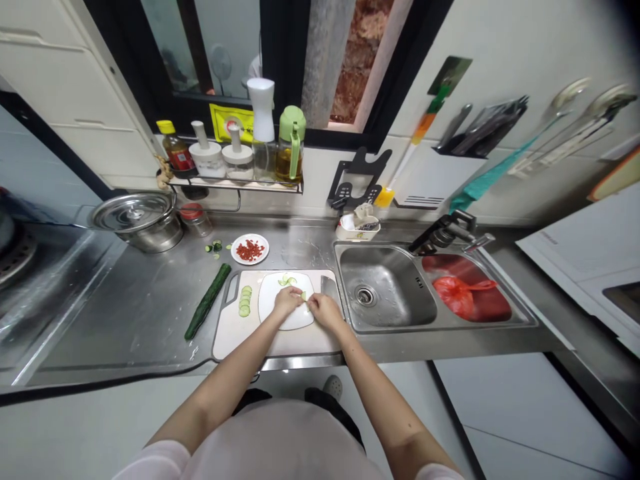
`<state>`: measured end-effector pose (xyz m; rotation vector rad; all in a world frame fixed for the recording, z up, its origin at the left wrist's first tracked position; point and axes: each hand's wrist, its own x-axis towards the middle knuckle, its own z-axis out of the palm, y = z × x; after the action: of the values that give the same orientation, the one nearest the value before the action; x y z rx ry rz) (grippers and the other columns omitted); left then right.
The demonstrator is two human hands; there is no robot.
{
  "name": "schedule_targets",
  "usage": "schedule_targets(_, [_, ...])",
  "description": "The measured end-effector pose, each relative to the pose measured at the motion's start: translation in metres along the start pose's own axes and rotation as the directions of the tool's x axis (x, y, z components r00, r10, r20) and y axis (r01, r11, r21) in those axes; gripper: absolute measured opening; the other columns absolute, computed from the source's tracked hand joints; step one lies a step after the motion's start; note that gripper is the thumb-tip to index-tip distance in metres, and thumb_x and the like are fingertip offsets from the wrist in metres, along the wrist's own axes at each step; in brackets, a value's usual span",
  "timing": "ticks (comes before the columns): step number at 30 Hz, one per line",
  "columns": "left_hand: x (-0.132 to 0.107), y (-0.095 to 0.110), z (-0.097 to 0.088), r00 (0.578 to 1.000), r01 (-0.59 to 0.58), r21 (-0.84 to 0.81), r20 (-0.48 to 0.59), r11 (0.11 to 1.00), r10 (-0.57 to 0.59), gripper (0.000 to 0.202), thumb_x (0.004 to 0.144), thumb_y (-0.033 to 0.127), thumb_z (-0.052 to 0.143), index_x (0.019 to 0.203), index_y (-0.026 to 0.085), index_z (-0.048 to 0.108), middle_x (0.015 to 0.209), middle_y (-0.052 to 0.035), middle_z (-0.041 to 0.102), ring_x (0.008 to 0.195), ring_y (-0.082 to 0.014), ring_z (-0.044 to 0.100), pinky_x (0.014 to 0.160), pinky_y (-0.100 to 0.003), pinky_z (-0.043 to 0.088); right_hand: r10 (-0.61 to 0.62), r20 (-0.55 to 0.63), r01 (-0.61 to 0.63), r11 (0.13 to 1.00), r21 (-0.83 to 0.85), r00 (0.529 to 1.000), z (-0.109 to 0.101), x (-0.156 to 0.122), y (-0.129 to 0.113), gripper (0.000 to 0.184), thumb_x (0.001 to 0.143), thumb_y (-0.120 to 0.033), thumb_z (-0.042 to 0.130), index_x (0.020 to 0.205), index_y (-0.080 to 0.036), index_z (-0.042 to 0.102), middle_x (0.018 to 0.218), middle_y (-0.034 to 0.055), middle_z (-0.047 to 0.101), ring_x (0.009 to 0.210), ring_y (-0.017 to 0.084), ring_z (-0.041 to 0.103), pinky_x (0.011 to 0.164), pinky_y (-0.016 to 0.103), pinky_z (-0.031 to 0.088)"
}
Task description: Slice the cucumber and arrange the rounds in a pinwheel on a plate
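A cutting board (240,341) bears a white plate (269,308); above it the left hand (287,301) pinches a pale green slice (303,296) — the right hand (324,311) curls its fingers close beside, though I can't tell whether they grip it — and beyond sits a dish (234,251) of chopped red pieces (250,251)

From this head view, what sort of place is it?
A kitchen, probably a home one: a double sink set in a metal counter, a knife rack on the wall, and cucumber slices on a cutting board.
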<state>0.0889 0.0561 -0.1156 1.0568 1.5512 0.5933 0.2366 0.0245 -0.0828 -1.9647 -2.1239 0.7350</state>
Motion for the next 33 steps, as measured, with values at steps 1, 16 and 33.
schedule_targets(1, [0.002, 0.000, 0.000, 1.000, -0.007, 0.033, -0.009, 0.999, 0.007, 0.028, 0.066, 0.007, 0.068, 0.093, 0.016, 0.068, 0.060, 0.0053, 0.062, 0.053, -0.0081, 0.054, 0.055, -0.019, 0.040, -0.003, -0.008, 0.003, 1.000, -0.028, 1.000, 0.001, 0.000, 0.000, 0.018, 0.090, -0.025, 0.053, 0.093, -0.019, 0.070, 0.089, 0.0042, 0.070, 0.080, 0.015, 0.059, 0.065, 0.023, 0.032])
schedule_targets(16, [-0.013, 0.011, -0.005, 0.955, -0.269, 0.521, 0.039, 0.810, 0.293, 0.021, 0.079, 0.020, 0.061, 0.098, 0.022, 0.070, 0.077, -0.0003, 0.069, 0.075, -0.0144, 0.062, 0.069, -0.023, 0.041, -0.119, -0.164, 0.086, 0.977, -0.197, 0.979, 0.018, -0.014, 0.004, 0.025, 0.097, -0.029, 0.044, 0.109, -0.022, 0.065, 0.098, 0.0065, 0.062, 0.095, 0.018, 0.052, 0.075, 0.025, 0.034])
schedule_targets(33, [-0.018, 0.012, -0.007, 0.950, -0.281, 0.586, 0.059, 0.760, 0.306, 0.023, 0.085, 0.025, 0.057, 0.103, 0.023, 0.071, 0.088, -0.0029, 0.071, 0.082, -0.0168, 0.063, 0.073, -0.024, 0.043, -0.079, -0.141, 0.045, 0.972, -0.231, 0.987, 0.025, -0.019, 0.000, 0.030, 0.098, -0.030, 0.041, 0.111, -0.024, 0.068, 0.097, 0.0076, 0.059, 0.095, 0.019, 0.049, 0.073, 0.026, 0.034])
